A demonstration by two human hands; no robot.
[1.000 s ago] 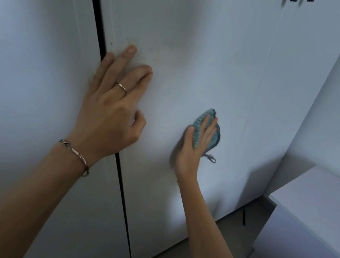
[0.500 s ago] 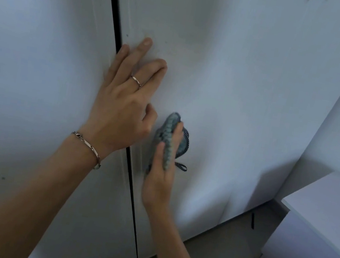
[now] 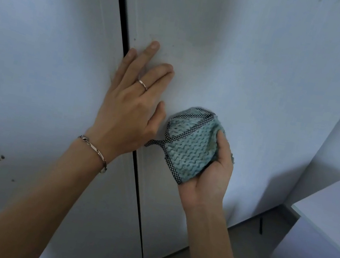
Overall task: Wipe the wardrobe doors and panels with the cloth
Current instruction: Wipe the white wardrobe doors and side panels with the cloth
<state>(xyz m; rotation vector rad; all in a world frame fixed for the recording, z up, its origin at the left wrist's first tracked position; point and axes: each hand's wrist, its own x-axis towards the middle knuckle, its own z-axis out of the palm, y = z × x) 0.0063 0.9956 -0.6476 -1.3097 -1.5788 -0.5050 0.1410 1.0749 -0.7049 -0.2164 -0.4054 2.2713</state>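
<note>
Moved: right hand (image 3: 209, 172) has turned palm-up, off the wardrobe door (image 3: 253, 75).
Cloth (image 3: 191, 144): one, bunched, cupped in curled fingers; no clear long axis.
Left hand (image 3: 132, 104): spread flat across the door gap (image 3: 123, 29).

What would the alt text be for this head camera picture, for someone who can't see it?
A person's right hand holds a bunched teal cloth in front of a white wardrobe door, palm turned up. The left hand, wearing a ring and bracelet, rests flat on the door beside the dark gap.
</note>
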